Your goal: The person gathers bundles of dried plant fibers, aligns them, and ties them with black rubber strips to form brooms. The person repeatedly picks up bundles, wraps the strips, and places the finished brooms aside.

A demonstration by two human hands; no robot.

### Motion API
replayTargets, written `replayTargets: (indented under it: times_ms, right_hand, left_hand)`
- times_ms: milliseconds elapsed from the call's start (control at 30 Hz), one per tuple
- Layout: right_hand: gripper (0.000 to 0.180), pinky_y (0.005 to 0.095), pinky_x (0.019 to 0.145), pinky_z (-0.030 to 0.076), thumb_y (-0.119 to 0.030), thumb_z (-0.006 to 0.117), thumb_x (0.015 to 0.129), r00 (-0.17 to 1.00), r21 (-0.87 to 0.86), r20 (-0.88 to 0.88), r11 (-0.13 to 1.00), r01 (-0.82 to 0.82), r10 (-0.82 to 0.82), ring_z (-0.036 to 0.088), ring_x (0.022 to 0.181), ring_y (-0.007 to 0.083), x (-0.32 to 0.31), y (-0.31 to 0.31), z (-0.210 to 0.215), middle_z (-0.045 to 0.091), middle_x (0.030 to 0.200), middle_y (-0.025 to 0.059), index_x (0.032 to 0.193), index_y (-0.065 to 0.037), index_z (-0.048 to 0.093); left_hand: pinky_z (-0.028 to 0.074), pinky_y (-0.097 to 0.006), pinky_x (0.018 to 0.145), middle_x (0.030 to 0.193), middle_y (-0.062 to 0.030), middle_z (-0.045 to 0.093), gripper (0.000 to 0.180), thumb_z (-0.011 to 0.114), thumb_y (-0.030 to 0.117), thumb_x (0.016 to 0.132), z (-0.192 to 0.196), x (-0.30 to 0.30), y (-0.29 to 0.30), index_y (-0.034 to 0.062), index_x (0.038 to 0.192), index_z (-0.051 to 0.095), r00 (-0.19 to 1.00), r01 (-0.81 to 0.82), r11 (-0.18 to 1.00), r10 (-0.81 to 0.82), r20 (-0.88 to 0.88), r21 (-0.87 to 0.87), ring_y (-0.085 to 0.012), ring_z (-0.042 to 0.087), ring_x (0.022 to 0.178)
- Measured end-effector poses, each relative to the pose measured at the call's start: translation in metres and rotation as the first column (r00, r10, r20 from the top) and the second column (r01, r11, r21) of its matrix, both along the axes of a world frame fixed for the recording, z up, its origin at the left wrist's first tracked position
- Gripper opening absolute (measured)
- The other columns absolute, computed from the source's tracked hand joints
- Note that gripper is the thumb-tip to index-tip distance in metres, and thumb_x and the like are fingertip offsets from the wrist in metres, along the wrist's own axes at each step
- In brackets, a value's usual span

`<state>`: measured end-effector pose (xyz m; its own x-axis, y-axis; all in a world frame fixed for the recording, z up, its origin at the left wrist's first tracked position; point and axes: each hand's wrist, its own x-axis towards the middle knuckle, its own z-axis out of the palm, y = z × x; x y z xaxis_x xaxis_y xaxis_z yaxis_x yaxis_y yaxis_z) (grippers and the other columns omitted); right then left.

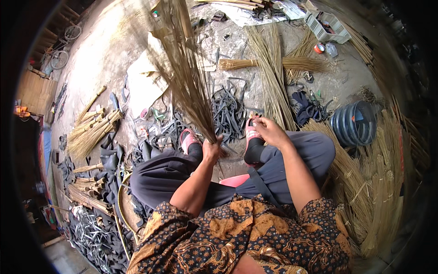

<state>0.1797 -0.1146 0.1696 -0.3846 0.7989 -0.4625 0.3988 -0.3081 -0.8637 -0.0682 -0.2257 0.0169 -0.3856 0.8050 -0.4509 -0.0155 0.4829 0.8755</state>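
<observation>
My left hand [212, 148] is closed round the narrow end of a bundle of thin broom sticks [190, 84]. The bundle fans out away from me, its far part smeared by motion. To the right, my right hand [272, 132] is raised in front of my right knee, above the pink sandal [252, 130] on my foot. Its fingers are curled together; whatever they may hold is too small to make out. Black rubber strips [228, 111] lie in a heap on the floor just beyond my feet.
Long sticks [273, 77] lie across a tied bundle [239, 64] ahead. On the right are a dark ribbed tub [353, 122] and large stick piles [372, 182]. Short bundles [98, 130] and dark scraps [98, 237] spread at left. A grey crate [326, 27] stands far right.
</observation>
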Motion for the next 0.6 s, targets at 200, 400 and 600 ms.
replayTargets:
  times_ms: [200, 400, 600]
  right_hand:
    - [0.041, 0.0492, 0.091, 0.054, -0.036, 0.068, 0.096, 0.863, 0.242, 0.453, 0.901, -0.359, 0.222, 0.07, 0.107, 0.0431, 0.0, -0.01, -0.032, 0.073, 0.11, 0.0252, 0.118, -0.002, 0.068]
    - [0.047, 0.0465, 0.1, 0.051, -0.028, 0.069, 0.097, 0.777, 0.099, 0.48, 0.855, -0.509, 0.407, 0.065, 0.12, 0.0431, 0.004, -0.008, -0.032, 0.07, 0.127, 0.0249, 0.136, -0.002, 0.063]
    - [0.046, 0.0463, 0.098, 0.053, -0.032, 0.07, 0.096, 0.754, 0.101, 0.546, 0.864, -0.493, 0.366, 0.068, 0.115, 0.0421, 0.013, -0.01, -0.022, 0.071, 0.122, 0.0264, 0.13, -0.001, 0.067]
  left_hand:
    - [0.044, -0.031, 0.057, 0.067, 0.0027, 0.057, 0.032, 0.076, 0.026, 0.098, 0.063, 0.003, 0.017, 0.0102, 0.076, 0.059, 0.995, 0.078, 0.996, -0.076, 0.068, -0.036, -0.0092, 0.053, 0.062]
    - [0.049, -0.03, 0.064, 0.086, -0.0004, 0.066, 0.022, 0.078, 0.03, 0.097, 0.157, -0.061, 0.051, 0.0084, 0.097, 0.072, 0.995, 0.009, 0.978, -0.03, 0.097, 0.206, -0.0129, 0.062, 0.08]
    - [0.062, -0.053, 0.085, 0.133, -0.0254, 0.064, 0.068, 0.081, 0.03, 0.09, 0.323, -0.339, 0.009, -0.0051, 0.141, 0.054, 0.86, -0.51, 0.815, 0.487, 0.154, 0.275, -0.0399, 0.07, 0.104]
